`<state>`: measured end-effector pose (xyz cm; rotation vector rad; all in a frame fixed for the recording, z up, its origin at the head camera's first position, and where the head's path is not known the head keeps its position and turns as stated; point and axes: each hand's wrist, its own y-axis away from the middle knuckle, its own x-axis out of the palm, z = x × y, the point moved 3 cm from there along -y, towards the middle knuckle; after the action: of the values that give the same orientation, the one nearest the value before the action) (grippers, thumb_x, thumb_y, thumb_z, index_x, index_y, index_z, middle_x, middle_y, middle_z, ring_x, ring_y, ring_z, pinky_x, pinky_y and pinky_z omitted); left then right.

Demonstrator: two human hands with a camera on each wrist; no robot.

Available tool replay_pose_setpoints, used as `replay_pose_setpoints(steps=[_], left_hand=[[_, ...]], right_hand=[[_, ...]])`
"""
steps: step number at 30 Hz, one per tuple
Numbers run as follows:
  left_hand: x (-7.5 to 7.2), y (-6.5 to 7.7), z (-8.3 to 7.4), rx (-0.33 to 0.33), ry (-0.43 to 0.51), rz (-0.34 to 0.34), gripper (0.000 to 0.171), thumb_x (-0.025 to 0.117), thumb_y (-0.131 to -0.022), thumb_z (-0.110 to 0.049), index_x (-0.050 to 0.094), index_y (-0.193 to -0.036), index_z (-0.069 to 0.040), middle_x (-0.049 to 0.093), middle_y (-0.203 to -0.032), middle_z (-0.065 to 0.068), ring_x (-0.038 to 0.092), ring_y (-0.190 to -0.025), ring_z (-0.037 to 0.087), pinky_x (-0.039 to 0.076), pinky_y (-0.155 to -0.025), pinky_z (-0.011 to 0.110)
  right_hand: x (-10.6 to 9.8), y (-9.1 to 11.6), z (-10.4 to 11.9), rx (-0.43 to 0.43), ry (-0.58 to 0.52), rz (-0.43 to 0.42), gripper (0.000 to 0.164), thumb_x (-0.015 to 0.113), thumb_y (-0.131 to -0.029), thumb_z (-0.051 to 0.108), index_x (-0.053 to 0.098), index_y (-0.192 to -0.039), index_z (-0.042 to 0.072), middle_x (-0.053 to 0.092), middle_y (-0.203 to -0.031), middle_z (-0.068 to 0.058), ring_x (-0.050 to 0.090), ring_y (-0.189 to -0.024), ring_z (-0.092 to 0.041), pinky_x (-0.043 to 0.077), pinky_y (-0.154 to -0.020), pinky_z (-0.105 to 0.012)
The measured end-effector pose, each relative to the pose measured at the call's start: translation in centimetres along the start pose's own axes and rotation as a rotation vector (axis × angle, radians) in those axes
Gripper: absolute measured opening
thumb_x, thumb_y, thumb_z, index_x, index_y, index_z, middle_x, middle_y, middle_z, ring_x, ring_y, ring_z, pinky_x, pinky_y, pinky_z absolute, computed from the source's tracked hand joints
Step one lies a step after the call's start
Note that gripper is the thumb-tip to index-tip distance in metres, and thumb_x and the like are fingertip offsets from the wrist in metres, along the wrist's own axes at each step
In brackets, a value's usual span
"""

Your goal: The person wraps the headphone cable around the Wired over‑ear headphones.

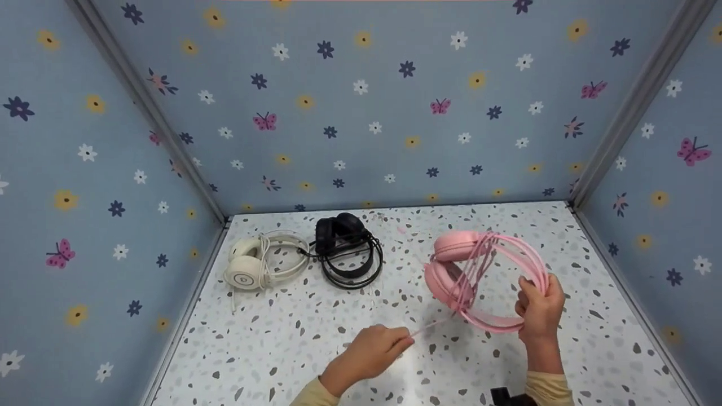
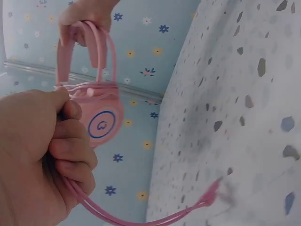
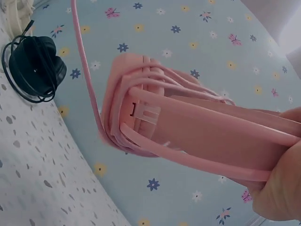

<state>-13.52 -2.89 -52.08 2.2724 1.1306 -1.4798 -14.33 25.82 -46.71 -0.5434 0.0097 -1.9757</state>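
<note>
Pink headphones (image 1: 451, 282) are held up over the right part of the speckled table, with several turns of their pink cable wound about the earcups. My right hand (image 1: 542, 307) grips them by the headband, fingers curled round it. To the lower left, my left hand (image 1: 375, 351) holds the cable (image 1: 428, 327), which runs taut to the earcups. In the left wrist view the cable's loose end (image 2: 207, 197) hangs below the curled fingers. The right wrist view shows the cable turns (image 3: 127, 108) passing over one earcup and the headband slider.
White headphones (image 1: 245, 273) wrapped in their cable lie at the table's back left. Black headphones (image 1: 347, 242) with a coiled cable lie beside them on the right. Flower-patterned panels (image 1: 361, 113) rise behind and on both sides of the speckled table (image 1: 271, 344).
</note>
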Motion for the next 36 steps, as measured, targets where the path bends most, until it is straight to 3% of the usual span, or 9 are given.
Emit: replay_pose_setpoints(steps=[2,5,10,17,23,26,30,34,36], left_hand=[[-1.6,0.1,-0.2,0.052,-0.052,0.000,0.037,0.033,-0.093,-0.044,0.042,-0.065,-0.023,0.030,-0.049,-0.012,0.028,-0.041,0.003,0.025,-0.040,0.019],[-4.3,-0.5,-0.4,0.107,-0.139,0.025,0.036,0.034,-0.092,-0.045,0.052,-0.071,-0.023,0.038,-0.053,-0.016,0.036,-0.047,0.000,0.031,-0.045,0.017],[-8.3,-0.9,-0.2,0.107,-0.187,0.119,0.029,0.043,-0.089,-0.045,0.064,-0.085,-0.025,0.051,-0.064,-0.019,0.044,-0.054,-0.004,0.037,-0.051,0.018],[-11.7,-0.7,-1.3,0.149,-0.277,0.138,0.020,0.056,-0.082,-0.043,0.066,-0.079,-0.026,0.057,-0.067,-0.018,0.046,-0.054,-0.004,0.039,-0.050,0.018],[-15.1,-1.9,-2.4,0.175,-0.378,0.183,0.020,0.062,-0.076,-0.046,0.066,-0.072,-0.026,0.059,-0.066,-0.018,0.048,-0.053,0.000,0.038,-0.047,0.023],[-16.6,-3.0,-2.8,0.220,-0.444,0.163,0.022,0.063,-0.074,-0.049,0.063,-0.066,-0.028,0.054,-0.060,-0.018,0.043,-0.048,0.001,0.032,-0.041,0.025],[-18.1,-4.7,-3.5,0.307,-0.483,0.131,0.024,0.058,-0.075,-0.052,0.062,-0.067,-0.029,0.053,-0.059,-0.018,0.041,-0.048,0.000,0.030,-0.040,0.024],[-18.5,-6.1,-4.4,0.431,-0.441,0.122,0.026,0.050,-0.082,-0.051,0.064,-0.074,-0.030,0.055,-0.067,-0.019,0.045,-0.054,-0.002,0.035,-0.045,0.021],[-18.4,-6.8,-4.3,0.476,-0.408,0.104,0.027,0.048,-0.084,-0.050,0.064,-0.077,-0.029,0.055,-0.069,-0.018,0.046,-0.057,-0.003,0.037,-0.049,0.020]], right_hand=[[0.0,0.5,-0.4,0.020,0.048,0.064,0.009,0.050,-0.086,-0.003,0.041,-0.086,-0.003,0.030,-0.050,-0.002,0.024,-0.036,-0.011,0.014,-0.031,-0.029],[0.3,0.8,-0.6,0.029,0.150,0.148,0.006,0.048,-0.087,-0.003,0.042,-0.086,-0.004,0.030,-0.050,-0.002,0.025,-0.036,-0.011,0.016,-0.031,-0.029],[0.4,1.0,-0.5,0.074,0.229,0.204,0.011,0.047,-0.088,0.000,0.040,-0.090,-0.009,0.030,-0.051,-0.002,0.026,-0.037,-0.010,0.018,-0.031,-0.029],[1.1,1.0,-0.8,0.147,0.343,0.274,0.007,0.048,-0.087,0.000,0.043,-0.084,-0.003,0.031,-0.051,-0.001,0.026,-0.037,-0.008,0.022,-0.030,-0.023],[1.6,1.1,-1.0,0.231,0.427,0.395,0.006,0.050,-0.085,-0.001,0.045,-0.084,0.002,0.034,-0.054,-0.004,0.028,-0.038,-0.010,0.025,-0.033,-0.021],[1.8,1.3,-1.1,0.296,0.376,0.495,0.005,0.048,-0.086,-0.001,0.044,-0.086,-0.001,0.030,-0.053,-0.003,0.024,-0.039,-0.010,0.022,-0.033,-0.021],[2.7,1.8,-1.0,0.350,0.241,0.713,0.009,0.045,-0.088,0.000,0.041,-0.094,-0.005,0.024,-0.052,-0.001,0.017,-0.040,-0.010,0.018,-0.033,-0.023],[3.9,2.2,-0.7,0.354,0.060,0.952,0.006,0.041,-0.088,-0.005,0.040,-0.094,-0.005,0.023,-0.054,-0.001,0.015,-0.040,-0.011,0.016,-0.032,-0.024],[4.3,2.4,-0.5,0.350,-0.081,1.045,0.013,0.036,-0.088,-0.010,0.041,-0.098,-0.006,0.023,-0.056,-0.002,0.015,-0.040,-0.011,0.015,-0.031,-0.025]])
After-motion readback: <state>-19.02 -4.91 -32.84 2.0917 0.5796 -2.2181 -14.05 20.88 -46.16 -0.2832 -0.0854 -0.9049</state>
